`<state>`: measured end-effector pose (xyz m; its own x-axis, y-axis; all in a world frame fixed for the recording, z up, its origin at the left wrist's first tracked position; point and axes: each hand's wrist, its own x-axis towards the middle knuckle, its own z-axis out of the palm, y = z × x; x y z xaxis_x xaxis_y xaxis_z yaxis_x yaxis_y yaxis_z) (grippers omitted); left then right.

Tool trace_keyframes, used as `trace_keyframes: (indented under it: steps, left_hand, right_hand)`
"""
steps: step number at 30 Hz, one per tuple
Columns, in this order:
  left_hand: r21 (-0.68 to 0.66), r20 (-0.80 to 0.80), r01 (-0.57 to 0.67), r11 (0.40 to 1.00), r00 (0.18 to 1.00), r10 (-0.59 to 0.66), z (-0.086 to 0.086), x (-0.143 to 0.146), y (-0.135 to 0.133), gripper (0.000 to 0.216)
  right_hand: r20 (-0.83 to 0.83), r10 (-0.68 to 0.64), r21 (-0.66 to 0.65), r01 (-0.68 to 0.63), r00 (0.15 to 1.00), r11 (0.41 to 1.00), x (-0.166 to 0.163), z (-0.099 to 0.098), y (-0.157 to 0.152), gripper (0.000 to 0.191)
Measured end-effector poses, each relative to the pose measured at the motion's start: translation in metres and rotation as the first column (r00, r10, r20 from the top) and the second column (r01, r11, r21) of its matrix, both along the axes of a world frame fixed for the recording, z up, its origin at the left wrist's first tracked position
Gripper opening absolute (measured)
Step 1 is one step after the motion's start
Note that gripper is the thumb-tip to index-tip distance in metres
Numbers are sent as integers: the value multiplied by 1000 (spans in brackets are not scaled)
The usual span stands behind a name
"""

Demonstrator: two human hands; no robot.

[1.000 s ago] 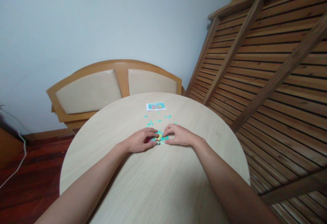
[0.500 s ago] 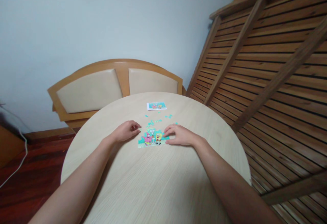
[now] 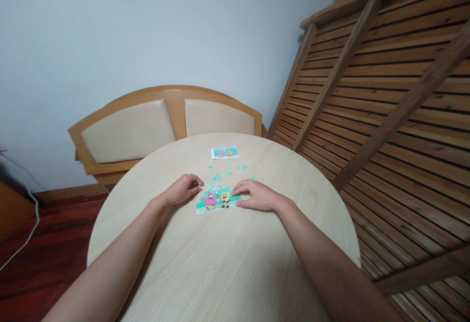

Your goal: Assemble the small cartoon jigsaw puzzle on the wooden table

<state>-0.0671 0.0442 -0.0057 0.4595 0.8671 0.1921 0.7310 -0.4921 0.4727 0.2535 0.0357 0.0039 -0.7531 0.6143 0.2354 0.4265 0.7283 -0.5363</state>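
Observation:
A partly joined cartoon jigsaw puzzle (image 3: pixel 216 199) with a teal ground lies flat on the round pale wooden table (image 3: pixel 227 258). My right hand (image 3: pixel 255 195) rests on the puzzle's right end, fingers curled with the tips pressing its edge. My left hand (image 3: pixel 183 189) lies on the table just left of the puzzle, fingers loosely curled, thumb and fingertips near its upper left corner; I cannot see anything in it. Several loose teal pieces (image 3: pixel 223 172) are scattered just beyond the puzzle.
A small printed picture card (image 3: pixel 224 152) lies at the table's far side. A wooden headboard with beige padded panels (image 3: pixel 161 126) leans on the wall behind. A slatted wooden frame (image 3: pixel 385 97) slants along the right. A white cable (image 3: pixel 25 234) crosses the dark floor at left.
My left hand came off the puzzle and moved left, uncovering the picture, then settled by its upper left corner. The puzzle shifted slightly left. My right hand stayed on its right end.

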Motion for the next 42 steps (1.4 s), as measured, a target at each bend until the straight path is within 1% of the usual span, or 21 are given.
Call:
trace_keyframes:
  steps: [3, 7, 11, 20, 23, 25, 27, 29, 31, 34, 36, 39, 41, 42]
  left_hand:
    - [16, -11, -29, 999, 1000, 29, -1, -1, 1, 27]
    - [46, -35, -51, 998, 998, 53, 0, -2, 1, 23]
    - [26, -29, -44, 999, 999, 45, 1, -1, 0, 24]
    - [-39, 79, -8, 999, 997, 11, 4, 9, -6, 16]
    - [-42, 140, 6, 999, 990, 0, 4, 18, -9, 19]
    - [-50, 177, 25, 998, 984, -16, 4, 29, -13, 21]
    - [-69, 208, 56, 996, 977, -41, 4, 42, -19, 25]
    - [-84, 278, 81, 993, 959, -54, 4, 56, -25, 27]
    - [-65, 330, 92, 994, 942, -65, 5, 69, -31, 25]
    - [-62, 409, 79, 995, 911, -47, 6, 84, -38, 25]
    - [-73, 448, 59, 996, 894, -20, 5, 88, -39, 26]
    - [-79, 440, 41, 996, 898, -2, 3, 88, -39, 26]
    - [-45, 382, 40, 998, 924, -20, 1, 85, -38, 23]
    - [-11, 343, 57, 998, 938, -50, 0, 83, -38, 22]
  right_hand:
    - [3, 6, 7, -6, 1000, 1000, 0, 0, 0, 32]
    - [11, 2, 18, -2, 1000, 1000, 1, -1, 1, 32]
    - [12, 1, 18, -1, 1000, 1000, 0, -2, 1, 32]
    - [4, 0, 22, 0, 1000, 1000, 0, -2, 1, 31]
    - [-13, 0, 25, 0, 1000, 1000, -2, 0, 0, 28]
    - [-38, -28, 18, 28, 999, 999, -4, 2, -2, 23]
    - [-78, -80, -4, 80, 994, 997, -8, 4, -4, 20]
    - [-131, -119, -52, 113, 984, 992, -11, 5, -6, 20]
    - [-191, -123, -134, 98, 974, 986, -15, 5, -9, 23]
    - [-269, -126, -265, 52, 955, 963, -20, 4, -10, 25]
    - [-292, -147, -309, 52, 945, 950, -21, 3, -10, 25]
    - [-290, -154, -306, 60, 944, 950, -19, 2, -8, 25]
    - [-274, -145, -297, 60, 951, 953, -16, 2, -5, 23]
    - [-260, -143, -294, 63, 955, 954, -13, 2, -4, 23]
